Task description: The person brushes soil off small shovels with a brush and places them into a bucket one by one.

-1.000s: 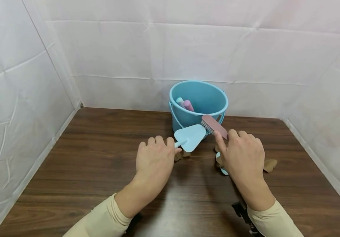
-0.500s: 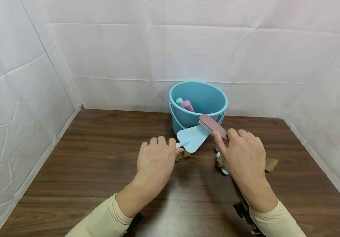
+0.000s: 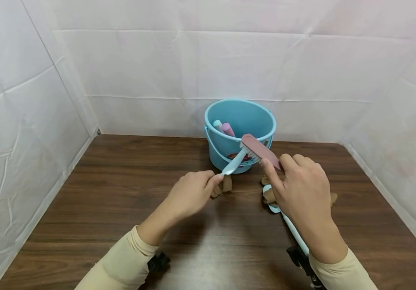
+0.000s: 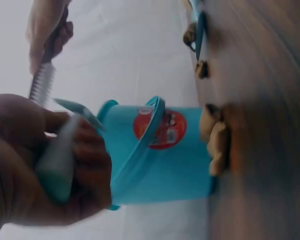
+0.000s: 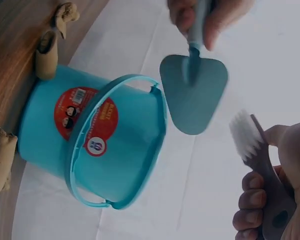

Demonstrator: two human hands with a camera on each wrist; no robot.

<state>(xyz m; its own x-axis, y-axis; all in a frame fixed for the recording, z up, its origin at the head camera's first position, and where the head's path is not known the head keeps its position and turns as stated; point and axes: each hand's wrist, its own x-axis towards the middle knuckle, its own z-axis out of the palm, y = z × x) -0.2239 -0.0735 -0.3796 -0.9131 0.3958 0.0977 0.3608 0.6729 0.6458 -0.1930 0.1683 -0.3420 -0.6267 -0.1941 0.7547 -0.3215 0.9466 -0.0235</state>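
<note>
My left hand (image 3: 189, 193) grips the handle of a small light-blue trowel (image 5: 195, 95), its blade turned nearly edge-on in the head view. A pink-backed brush (image 3: 260, 151) with white bristles is in my right hand (image 3: 303, 191), fingers wrapped round its handle and thumb along it. The bristles overlap the blade in the head view; a gap shows between brush and trowel in the right wrist view. Both tools are held up off the table, before a blue bucket (image 3: 218, 155) with a red label. Two handle ends, one light blue and one pink (image 3: 227, 129), lean inside the bucket.
Brown crumpled pieces (image 3: 227, 183) lie on the wooden table (image 3: 128, 193) in front of the bucket. Another light-blue tool (image 3: 294, 233) with a long handle lies partly under my right hand, with a brown piece (image 3: 269, 195) on its head. White sheeting (image 3: 139, 64) encloses the back and sides.
My left hand has rolled over, turning the trowel blade from face-on to nearly edge-on. The brush has shifted slightly left and up. The bucket has stayed in place.
</note>
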